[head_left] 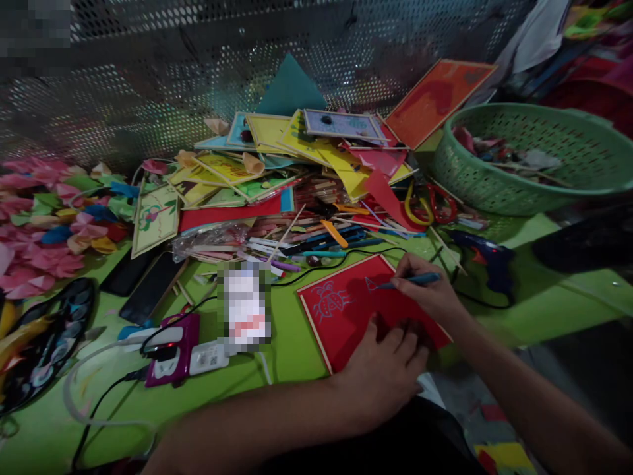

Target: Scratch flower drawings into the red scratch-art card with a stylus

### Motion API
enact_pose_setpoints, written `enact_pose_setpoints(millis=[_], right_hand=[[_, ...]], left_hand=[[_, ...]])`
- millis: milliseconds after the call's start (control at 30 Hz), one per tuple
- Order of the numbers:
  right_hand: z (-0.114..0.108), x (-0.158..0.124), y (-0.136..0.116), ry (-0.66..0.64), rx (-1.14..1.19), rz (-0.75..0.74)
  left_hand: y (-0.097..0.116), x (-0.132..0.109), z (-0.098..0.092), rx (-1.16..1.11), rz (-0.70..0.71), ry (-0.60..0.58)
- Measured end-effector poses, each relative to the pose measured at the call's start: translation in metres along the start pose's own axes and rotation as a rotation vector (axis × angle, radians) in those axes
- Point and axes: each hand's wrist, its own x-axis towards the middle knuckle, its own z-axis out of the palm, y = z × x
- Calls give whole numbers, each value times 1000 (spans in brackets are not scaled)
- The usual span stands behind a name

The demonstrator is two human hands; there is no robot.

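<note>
On the green table lies a red card (339, 342) with pale wooden sticks along its edges. A bug-like figure (330, 303) is drawn in light blue lines on its left part, and a letter "A" (370, 284) stands to the right of it. My right hand (424, 289) is closed on a blue pen (426, 278), whose tip is at the card beside the letter. My left hand (383, 373) lies on the lower part of the card, fingers spread and holding nothing.
Framed coloured cards (277, 135), pens and sticks are heaped behind. A green basket (509, 191), scissors (420, 204) and a glue gun (489, 257) are to the right. Phones (153, 284), a purple power strip (185, 349) with cables, and paper flowers (39, 218) are left.
</note>
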Motion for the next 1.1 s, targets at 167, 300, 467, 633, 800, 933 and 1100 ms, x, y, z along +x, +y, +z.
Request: enact_pose_setpoints(millis=[167, 300, 467, 633, 800, 933, 1100], right_hand=[[-1, 0, 3, 22, 0, 4], [-3, 0, 5, 20, 11, 0], [-4, 0, 4, 11, 43, -1], [-3, 0, 6, -2, 41, -3], [-1, -1, 5, -27, 26, 12], [-1, -1, 5, -41, 16, 10], [-1, 0, 8, -47, -1, 14]], left_hand=[[1, 0, 1, -6, -6, -13], [1, 1, 2, -9, -13, 8], [1, 0, 1, 4, -9, -23], [2, 0, 1, -3, -10, -9], [0, 1, -1, -4, -9, 3], [0, 1, -2, -5, -8, 0], [2, 0, 2, -4, -12, 15]])
